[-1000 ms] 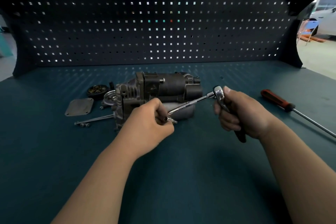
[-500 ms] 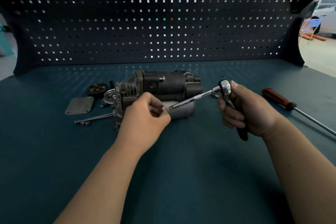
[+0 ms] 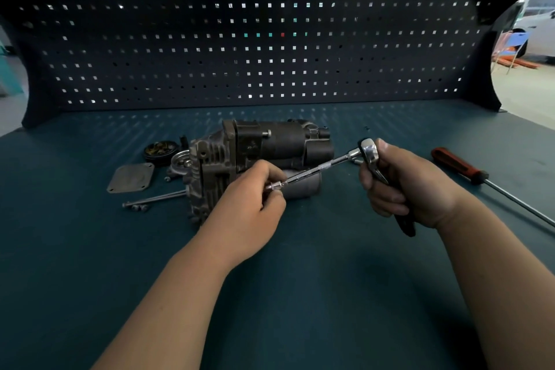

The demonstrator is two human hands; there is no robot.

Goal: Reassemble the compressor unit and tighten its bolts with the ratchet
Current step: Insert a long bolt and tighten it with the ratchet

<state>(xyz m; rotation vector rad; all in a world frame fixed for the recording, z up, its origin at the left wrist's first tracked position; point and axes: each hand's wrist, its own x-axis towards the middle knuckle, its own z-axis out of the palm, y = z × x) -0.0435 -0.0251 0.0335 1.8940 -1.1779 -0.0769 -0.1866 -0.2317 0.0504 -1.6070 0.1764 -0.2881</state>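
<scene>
1. Both hands are closed on one tool: my right hand [image 3: 411, 186] grips the ratchet [image 3: 368, 151] handle, my left hand [image 3: 252, 201] pinches the tip of its extension bar [image 3: 324, 166].
2. The compressor unit [image 3: 264, 144] lies on the table [image 3: 300, 294] just behind my left hand.
3. Long bolts [image 3: 150, 201] and a cover plate [image 3: 130, 179] lie left of it.
</scene>
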